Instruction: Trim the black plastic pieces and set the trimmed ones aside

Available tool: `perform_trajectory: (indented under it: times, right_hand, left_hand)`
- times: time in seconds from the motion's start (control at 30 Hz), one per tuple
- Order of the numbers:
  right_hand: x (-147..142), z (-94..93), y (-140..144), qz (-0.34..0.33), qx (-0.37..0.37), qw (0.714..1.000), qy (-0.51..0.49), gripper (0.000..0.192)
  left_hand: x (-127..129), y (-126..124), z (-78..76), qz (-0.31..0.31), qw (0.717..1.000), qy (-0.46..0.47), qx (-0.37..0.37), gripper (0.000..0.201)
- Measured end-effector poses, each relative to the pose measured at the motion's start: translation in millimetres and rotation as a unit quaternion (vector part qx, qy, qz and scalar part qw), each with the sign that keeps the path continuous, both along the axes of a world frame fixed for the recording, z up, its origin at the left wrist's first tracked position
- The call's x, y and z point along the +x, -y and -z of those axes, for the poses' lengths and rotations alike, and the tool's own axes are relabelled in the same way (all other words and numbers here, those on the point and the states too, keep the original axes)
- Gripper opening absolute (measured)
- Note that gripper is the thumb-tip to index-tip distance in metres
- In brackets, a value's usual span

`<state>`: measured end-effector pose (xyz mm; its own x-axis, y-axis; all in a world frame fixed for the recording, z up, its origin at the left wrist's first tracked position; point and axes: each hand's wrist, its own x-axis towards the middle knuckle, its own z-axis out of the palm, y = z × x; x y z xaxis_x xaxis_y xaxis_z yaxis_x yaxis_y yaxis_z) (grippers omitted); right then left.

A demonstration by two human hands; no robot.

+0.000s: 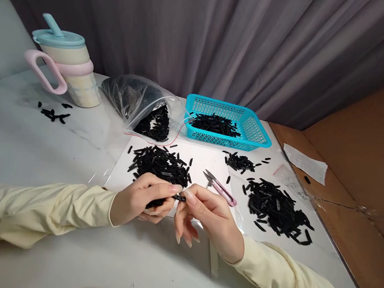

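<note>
In front of me, both hands meet over the near edge of a white sheet. My left hand (149, 198) is closed around several small black oblong pieces, partly hidden in its palm. A single black oblong piece (179, 197) juts out between its thumb and fingers. My right hand (208, 214) pinches the other end of that piece with thumb and forefinger, its other fingers curling loosely below. Just beyond the hands lies a heap of the same black pieces (158, 162). Pink-handled thread snips (220, 188) rest on the sheet beside my right hand.
A turquoise basket (224, 141) with black pieces stands at the back, beside an open clear bag (133, 99) spilling more. Another heap (273, 204) and a smaller pile (241, 162) lie right. A lidded tumbler (70, 53) stands left. Cardboard (376, 142) borders the right side.
</note>
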<state>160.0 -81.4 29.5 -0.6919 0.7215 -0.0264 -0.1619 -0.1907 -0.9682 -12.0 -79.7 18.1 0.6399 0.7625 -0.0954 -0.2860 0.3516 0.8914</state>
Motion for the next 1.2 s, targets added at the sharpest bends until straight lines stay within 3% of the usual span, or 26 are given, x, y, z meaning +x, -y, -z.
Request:
perform_trajectory:
  times: [0.27,0.53,0.73,1.2]
  right_hand:
    - [-1,0.0,0,-0.008,-0.039,0.999,-0.025,0.027]
    - [-2,22.1,-13,-0.07,-0.174,0.978,-0.096,0.026]
    - [-1,32.3,-19,-0.068,-0.168,0.978,-0.106,0.026]
    - [-1,34.3,-20,-0.055,-0.129,0.984,-0.114,0.024]
  left_hand:
    - [0,3,-2.3,-0.011,1.0,-0.009,-0.012,0.051]
    - [2,-6,7.1,-0.042,0.998,-0.046,-0.016,0.051]
    - [4,-12,14.4,-0.051,0.996,-0.077,-0.006,0.051]
    - [2,-10,17.8,-0.054,0.993,-0.096,0.033,0.044]
